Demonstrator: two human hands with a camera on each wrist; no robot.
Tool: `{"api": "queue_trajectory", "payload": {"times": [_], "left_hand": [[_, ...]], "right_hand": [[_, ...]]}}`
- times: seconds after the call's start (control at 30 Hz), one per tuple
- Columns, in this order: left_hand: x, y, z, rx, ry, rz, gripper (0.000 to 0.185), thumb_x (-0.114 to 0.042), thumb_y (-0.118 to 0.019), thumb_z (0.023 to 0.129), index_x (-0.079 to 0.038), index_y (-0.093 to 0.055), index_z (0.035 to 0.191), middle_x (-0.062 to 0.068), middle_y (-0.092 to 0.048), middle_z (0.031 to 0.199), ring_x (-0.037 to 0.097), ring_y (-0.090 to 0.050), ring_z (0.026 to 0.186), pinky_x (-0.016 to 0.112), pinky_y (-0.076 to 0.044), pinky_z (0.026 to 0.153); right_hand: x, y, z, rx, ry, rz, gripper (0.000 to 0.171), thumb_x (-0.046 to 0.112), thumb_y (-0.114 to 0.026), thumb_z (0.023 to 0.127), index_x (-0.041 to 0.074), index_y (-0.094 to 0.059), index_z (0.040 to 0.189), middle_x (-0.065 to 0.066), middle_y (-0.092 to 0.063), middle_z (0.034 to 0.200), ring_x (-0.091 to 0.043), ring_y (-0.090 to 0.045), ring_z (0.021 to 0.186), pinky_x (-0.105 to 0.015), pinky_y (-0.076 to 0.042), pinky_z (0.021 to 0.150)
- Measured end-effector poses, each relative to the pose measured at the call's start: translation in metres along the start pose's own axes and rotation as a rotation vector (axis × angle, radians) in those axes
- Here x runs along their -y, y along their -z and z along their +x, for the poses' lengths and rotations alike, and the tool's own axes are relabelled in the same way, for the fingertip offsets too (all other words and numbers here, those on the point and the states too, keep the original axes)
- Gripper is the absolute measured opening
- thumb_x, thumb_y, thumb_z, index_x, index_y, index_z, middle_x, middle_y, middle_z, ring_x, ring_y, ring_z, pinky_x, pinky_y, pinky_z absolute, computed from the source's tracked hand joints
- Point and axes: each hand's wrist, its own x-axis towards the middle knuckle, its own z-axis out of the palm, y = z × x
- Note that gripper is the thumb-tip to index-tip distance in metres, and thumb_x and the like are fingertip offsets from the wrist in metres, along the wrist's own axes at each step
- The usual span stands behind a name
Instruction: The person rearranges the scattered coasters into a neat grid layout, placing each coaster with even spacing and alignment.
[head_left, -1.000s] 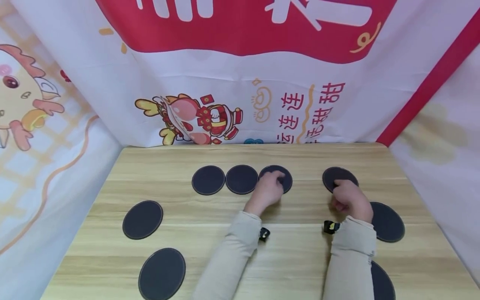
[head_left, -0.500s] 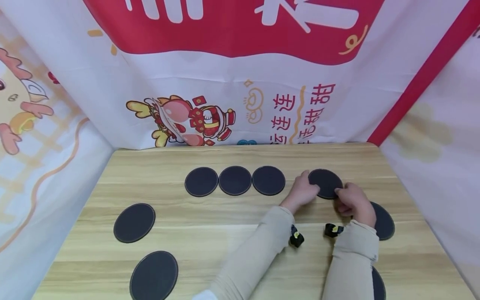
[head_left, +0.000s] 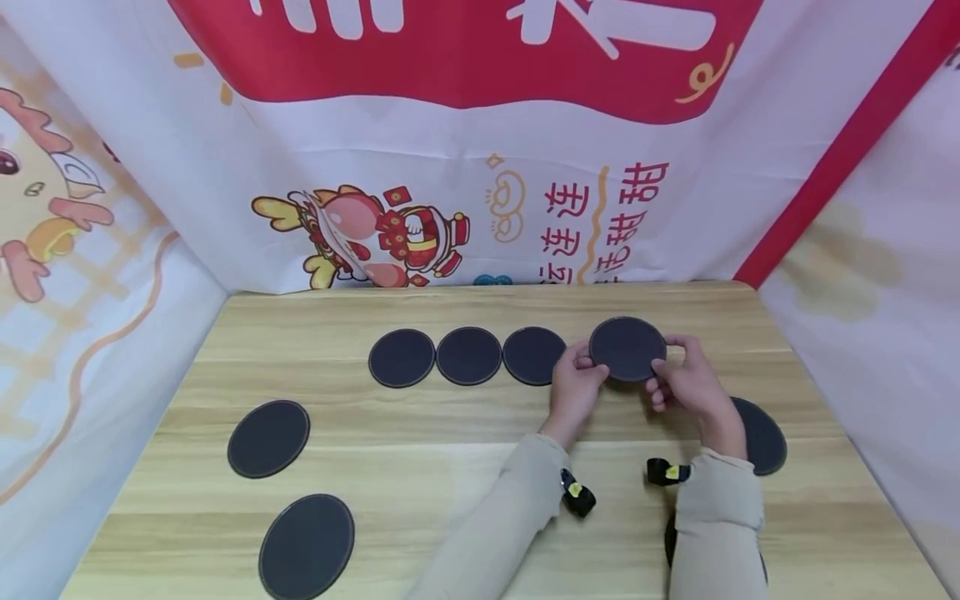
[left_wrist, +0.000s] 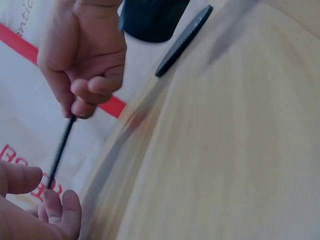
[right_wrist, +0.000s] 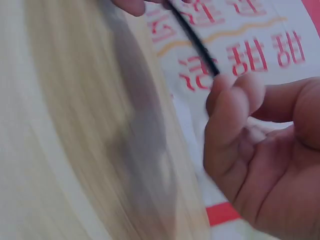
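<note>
Over a pale wood-grain tabletop (head_left: 450, 454), we see a person's left hand (head_left: 575, 390) and right hand (head_left: 693, 383) pinching opposite sides of one dark round disc (head_left: 627, 348), which they hold clear of the surface toward the far edge. Each of the hands takes the rim between thumb and fingers. From the left wrist, we see the held disc edge-on, a thin black line between the hands; from the right wrist, we see shadows falling on the wood below.

Just left of the held disc, we count three more in a row: the left row disc (head_left: 402, 357), the middle row disc (head_left: 469, 356) and the right row disc (head_left: 528, 356), all flat and touching or nearly so. In the head view the left hand overlaps the last of these; we cannot tell whether they touch.

Closer to the person, the far left disc (head_left: 268, 439) and the near left disc (head_left: 307, 547) lie apart from each other. Opposite, we see the far right disc (head_left: 762, 437) partly behind the right arm, and the near right disc (head_left: 670, 542) mostly covered by a beige sleeve (head_left: 718, 533). White cloth (head_left: 435, 133) printed in red hangs behind.
</note>
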Motion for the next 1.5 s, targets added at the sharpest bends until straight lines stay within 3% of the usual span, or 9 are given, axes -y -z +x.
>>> {"api": "queue_trajectory", "payload": {"times": [0.13,0.23,0.37,0.67,0.9,1.5], "left_hand": [[-0.006,0.013,-0.001,0.051,0.003,-0.011,0.055,0.005,-0.067,0.091,-0.013,-0.054,0.141,0.015,-0.067,0.084,0.029,-0.067,0.069,0.037,-0.059,0.065],[-0.008,0.016,-0.002,0.135,0.014,-0.028,0.068,0.009,-0.062,0.092,-0.012,-0.040,0.153,0.024,-0.070,0.086,0.040,-0.070,0.074,0.042,-0.060,0.065],[-0.006,0.016,-0.002,0.206,0.058,-0.056,0.080,0.014,-0.058,0.090,-0.010,-0.026,0.160,0.027,-0.069,0.088,0.044,-0.069,0.079,0.041,-0.060,0.066],[0.000,0.022,-0.002,0.193,0.158,-0.065,0.078,0.013,-0.056,0.089,-0.011,-0.029,0.158,0.024,-0.070,0.088,0.021,-0.066,0.063,0.036,-0.060,0.062],[0.007,0.028,0.000,0.213,0.251,-0.131,0.079,0.012,-0.054,0.089,-0.009,-0.025,0.159,0.025,-0.070,0.090,0.019,-0.065,0.057,0.033,-0.059,0.056],[0.008,0.031,0.006,0.255,0.227,-0.109,0.077,0.008,-0.051,0.092,-0.009,-0.022,0.161,0.025,-0.071,0.090,0.019,-0.065,0.055,0.033,-0.059,0.056]], "right_hand": [[0.006,-0.009,0.003,0.021,0.082,0.021,0.052,0.007,-0.041,0.108,0.006,-0.009,0.149,-0.009,-0.064,0.071,-0.014,-0.058,0.052,-0.035,-0.056,0.053],[0.008,-0.013,0.006,0.011,0.110,0.023,0.050,0.005,-0.041,0.107,0.005,-0.011,0.148,-0.010,-0.065,0.071,-0.014,-0.059,0.053,-0.034,-0.056,0.054],[0.007,-0.013,0.010,-0.015,0.107,0.001,0.049,0.003,-0.041,0.107,0.003,-0.014,0.148,-0.011,-0.065,0.071,-0.015,-0.060,0.054,-0.035,-0.056,0.054],[-0.005,-0.019,0.020,-0.008,0.024,-0.031,0.050,0.001,-0.039,0.106,0.000,-0.017,0.151,-0.014,-0.063,0.074,-0.017,-0.060,0.056,-0.035,-0.057,0.056],[-0.016,-0.023,0.025,-0.008,-0.046,-0.029,0.048,0.002,-0.038,0.107,0.002,-0.019,0.151,-0.015,-0.063,0.075,-0.018,-0.060,0.058,-0.036,-0.057,0.057],[-0.008,-0.030,0.031,-0.030,-0.076,-0.114,0.050,-0.002,-0.038,0.105,0.002,-0.020,0.151,-0.013,-0.061,0.069,-0.018,-0.060,0.052,-0.037,-0.057,0.053]]}}
